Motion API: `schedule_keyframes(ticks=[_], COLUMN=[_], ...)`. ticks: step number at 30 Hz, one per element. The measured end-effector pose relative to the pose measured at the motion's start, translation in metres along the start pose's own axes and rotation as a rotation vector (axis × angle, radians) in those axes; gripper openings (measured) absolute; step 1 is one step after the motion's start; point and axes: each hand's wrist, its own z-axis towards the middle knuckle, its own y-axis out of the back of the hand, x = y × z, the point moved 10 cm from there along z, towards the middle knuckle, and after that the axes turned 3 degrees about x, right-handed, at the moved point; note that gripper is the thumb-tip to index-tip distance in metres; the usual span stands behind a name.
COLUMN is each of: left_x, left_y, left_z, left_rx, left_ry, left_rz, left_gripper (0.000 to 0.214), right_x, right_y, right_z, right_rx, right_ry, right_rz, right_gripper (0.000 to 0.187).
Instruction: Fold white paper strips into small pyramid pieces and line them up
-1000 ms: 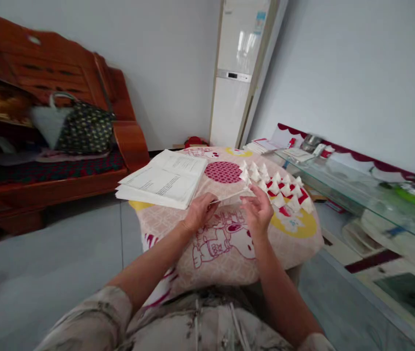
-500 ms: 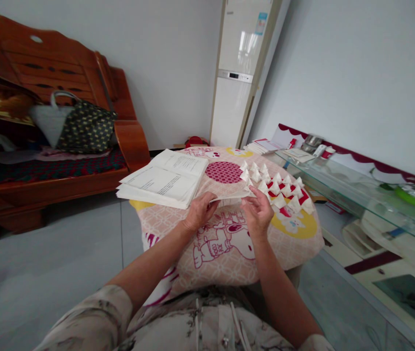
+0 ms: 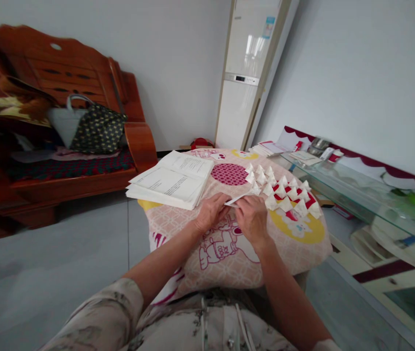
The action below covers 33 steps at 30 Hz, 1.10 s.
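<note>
Between my hands, just above the patterned tablecloth (image 3: 178,229), is a piece of folded white paper (image 3: 234,199). My left hand (image 3: 212,210) pinches its left end, fingers closed. The right end is in my right hand (image 3: 253,217), whose curled fingers hide part of the sheet. Beyond my left hand lies an open stack of printed sheets (image 3: 172,178), like an unbound book. To the right of my right hand stand several small folded paper pyramids (image 3: 285,204) in loose rows.
A glass-topped cabinet (image 3: 357,190) runs along the right side, with cups and papers on it. A wooden sofa (image 3: 71,63) holding bags (image 3: 99,129) stands at the left. A tall white air conditioner (image 3: 242,105) fills the far corner.
My hands have come closer together, and the paper, stretched between them before, now shows as a shorter folded piece. My right hand has turned inward. The view has shifted slightly left.
</note>
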Motion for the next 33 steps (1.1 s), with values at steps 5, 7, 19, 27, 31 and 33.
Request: schedule_keyframes(ticks=[5,7,19,27,31,33], left_x=[0.011,0.025,0.043,0.023,0.024,0.023], left_y=[0.022,0.033,-0.024,-0.020,-0.023,-0.025], left_z=[0.007,0.014,0.023,0.045,0.053,0.055], left_rx=[-0.052,-0.124,0.296,0.489,0.535,0.558], left_ry=[0.159,0.254,0.437,0.240,0.268,0.287], left_rz=[-0.434,-0.536,-0.984,-0.791,-0.805,-0.821], left_gripper=[0.046,0.053,0.060,0.038,0.031,0.029], right_x=[-0.053,-0.072,-0.050,-0.059,-0.063,-0.064], right_y=[0.044,0.060,-0.074,-0.080,-0.077,-0.076], right_z=[0.029,0.041,-0.001,-0.007,-0.006,-0.004], right_rx=[-0.106,-0.088,0.782,0.866,0.869,0.840], right_ry=[-0.163,-0.213,-0.364,-0.410,-0.439,-0.453], right_rz=[0.385,0.711,1.476,1.380,1.294,1.288], right_gripper=[0.014,0.011,0.042,0.036,0.025,0.025])
